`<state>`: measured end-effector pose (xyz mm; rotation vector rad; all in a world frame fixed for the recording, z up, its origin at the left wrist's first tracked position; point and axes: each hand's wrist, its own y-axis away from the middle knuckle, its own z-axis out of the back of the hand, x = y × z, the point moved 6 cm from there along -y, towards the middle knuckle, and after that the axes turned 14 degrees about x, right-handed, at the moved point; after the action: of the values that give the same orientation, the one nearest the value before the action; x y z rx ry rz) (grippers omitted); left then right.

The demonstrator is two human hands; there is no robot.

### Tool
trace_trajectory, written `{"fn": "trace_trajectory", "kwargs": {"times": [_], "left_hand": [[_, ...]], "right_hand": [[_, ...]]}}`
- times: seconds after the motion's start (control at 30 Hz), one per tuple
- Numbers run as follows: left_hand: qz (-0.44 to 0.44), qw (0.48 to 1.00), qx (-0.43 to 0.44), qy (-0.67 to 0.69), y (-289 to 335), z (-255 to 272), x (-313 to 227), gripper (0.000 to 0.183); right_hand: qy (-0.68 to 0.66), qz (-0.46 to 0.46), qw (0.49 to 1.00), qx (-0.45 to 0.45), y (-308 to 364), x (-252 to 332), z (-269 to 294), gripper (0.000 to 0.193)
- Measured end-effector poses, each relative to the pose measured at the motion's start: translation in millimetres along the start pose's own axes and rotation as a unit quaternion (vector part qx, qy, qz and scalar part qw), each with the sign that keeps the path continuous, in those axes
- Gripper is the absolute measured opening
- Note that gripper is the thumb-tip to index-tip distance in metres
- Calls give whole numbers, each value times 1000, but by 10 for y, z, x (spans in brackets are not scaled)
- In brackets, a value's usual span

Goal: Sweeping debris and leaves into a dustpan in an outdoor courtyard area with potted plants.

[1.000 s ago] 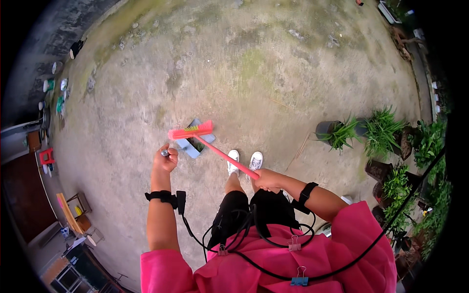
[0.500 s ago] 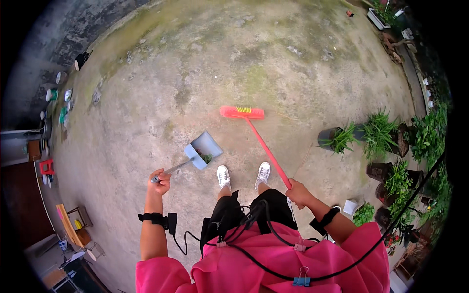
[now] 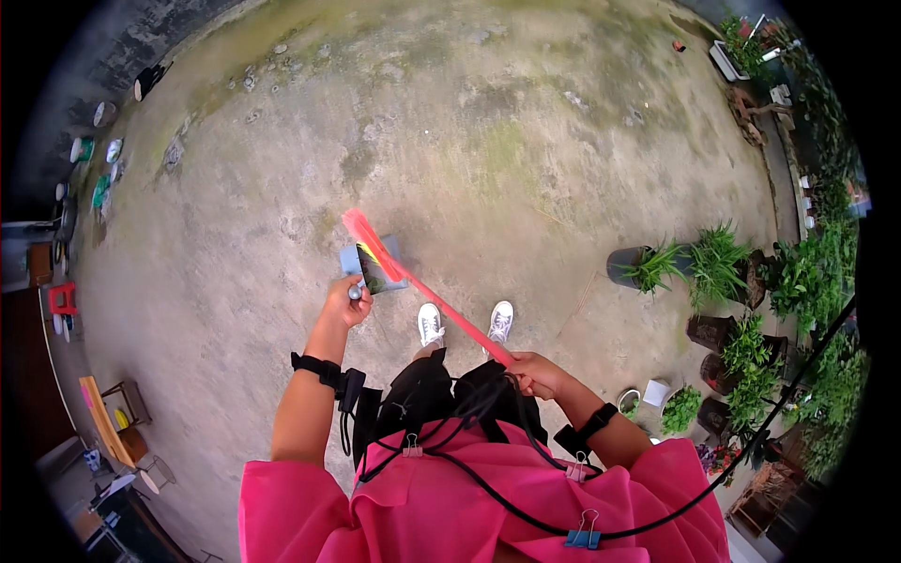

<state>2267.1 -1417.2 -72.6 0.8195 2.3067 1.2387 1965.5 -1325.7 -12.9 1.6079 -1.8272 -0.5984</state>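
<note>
My left hand [image 3: 348, 302] is closed around the grey handle of a blue-grey dustpan [image 3: 390, 250], which lies ahead of my left foot. Some dark and green debris shows in the pan, partly covered. Across it slants the head of a red broom [image 3: 374, 246] with a yellow patch, so much of the pan is hidden. The broom head looks to be over or in the pan; whether it touches I cannot tell. My right hand [image 3: 537, 374] grips the red broom stick near my waist, the stick running forward and left from there.
Concrete ground [image 3: 469, 169] with mossy patches surrounds my white shoes [image 3: 430, 324]. Potted plants [image 3: 718, 267] line the right side, a dark grey pot [image 3: 627, 266] nearest. At left stand a red stool [image 3: 63, 298] and a wooden bench [image 3: 108, 422]. Black cables [image 3: 488, 483] hang across my front.
The broom head has swung left and turned from lying crosswise ahead of me to slanting over the dustpan. My right hand has moved left, and my left hand has come forward and inward.
</note>
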Motion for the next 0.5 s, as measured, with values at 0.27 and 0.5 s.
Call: {"fn": "trace_trajectory", "kwargs": {"times": [0.27, 0.5], "left_hand": [[-9, 1000, -8, 13, -21, -163, -14, 16], [-12, 1000, -3, 20, -19, -254, 139, 18]], "right_hand": [[511, 13, 833, -212, -10, 884, 1, 27], [644, -17, 694, -321, -486, 1619, 622, 36]]}}
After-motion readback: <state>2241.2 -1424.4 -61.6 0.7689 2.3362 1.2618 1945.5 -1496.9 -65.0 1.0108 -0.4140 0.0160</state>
